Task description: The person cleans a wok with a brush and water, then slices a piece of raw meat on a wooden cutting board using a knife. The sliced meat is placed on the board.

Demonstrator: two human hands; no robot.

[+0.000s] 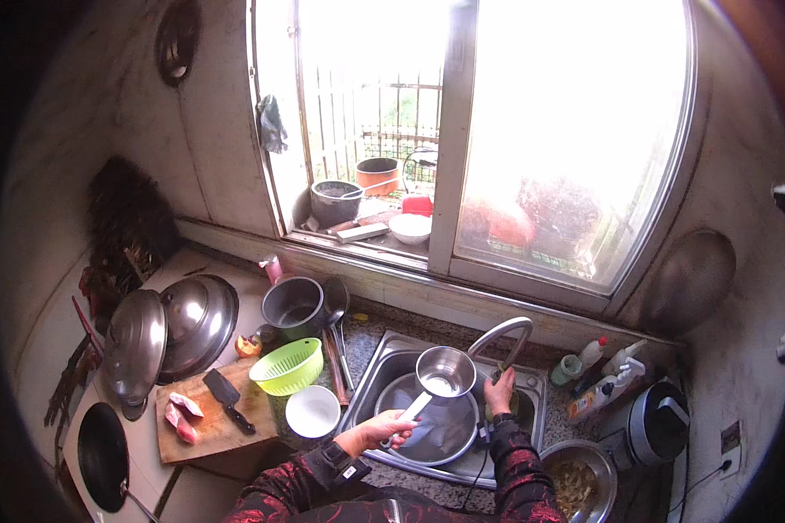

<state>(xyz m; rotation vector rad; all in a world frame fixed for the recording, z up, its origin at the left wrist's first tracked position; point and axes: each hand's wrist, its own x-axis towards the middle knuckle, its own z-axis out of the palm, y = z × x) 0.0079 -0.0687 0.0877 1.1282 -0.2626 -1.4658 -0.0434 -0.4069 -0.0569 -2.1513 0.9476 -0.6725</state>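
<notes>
My left hand is closed around the white handle of a small stainless steel saucepan, tilted over the sink. Below the saucepan, a large metal basin holding liquid and pale items sits in the left bowl of the stainless steel sink. My right hand is at the right sink bowl, just under the end of the curved faucet. Its fingers are bent around something greenish, partly hidden, that I cannot identify.
Left of the sink are a white bowl, green colander, dark pot and cutting board with meat and a cleaver. To the right stand a spray bottle, rice cooker and metal bowl of food.
</notes>
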